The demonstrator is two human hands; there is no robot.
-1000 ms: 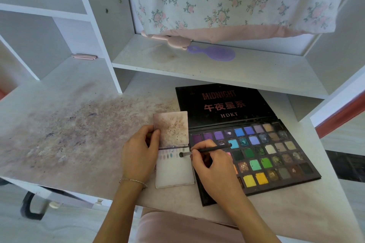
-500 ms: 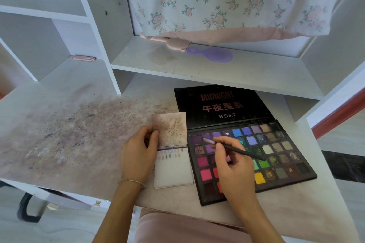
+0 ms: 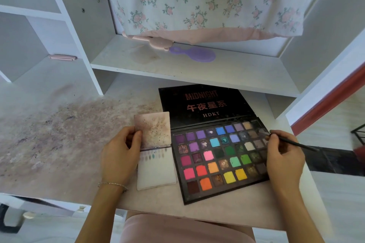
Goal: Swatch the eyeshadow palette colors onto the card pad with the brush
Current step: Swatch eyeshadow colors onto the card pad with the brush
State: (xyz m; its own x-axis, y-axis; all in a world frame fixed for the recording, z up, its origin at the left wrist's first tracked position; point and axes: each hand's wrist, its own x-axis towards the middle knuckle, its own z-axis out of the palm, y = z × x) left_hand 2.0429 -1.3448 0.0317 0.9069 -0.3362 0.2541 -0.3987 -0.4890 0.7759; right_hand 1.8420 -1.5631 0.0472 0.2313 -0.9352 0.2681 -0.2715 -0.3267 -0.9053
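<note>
An open black eyeshadow palette (image 3: 217, 160) with several coloured pans lies on the desk, its lid flat behind it. To its left lies the card pad (image 3: 156, 171), its stained cover flipped up and a row of small swatches across the top of the white page. My left hand (image 3: 120, 156) holds the pad's left edge, thumb on the cover. My right hand (image 3: 284, 156) pinches a thin black brush (image 3: 292, 142) at the palette's right edge. The brush tip touches a dark pan in the upper right corner.
The desk top (image 3: 59, 134) is stained with powder on the left. A low shelf (image 3: 197, 71) runs just above the palette lid, carrying a purple hairbrush (image 3: 193, 54) and a pink one (image 3: 154, 42). Floral fabric (image 3: 197, 2) hangs behind. The desk edge drops off just right of my right hand.
My right hand carried the brush from the pad's swatch row rightward across the palette to its upper right corner. The left hand stayed on the pad.
</note>
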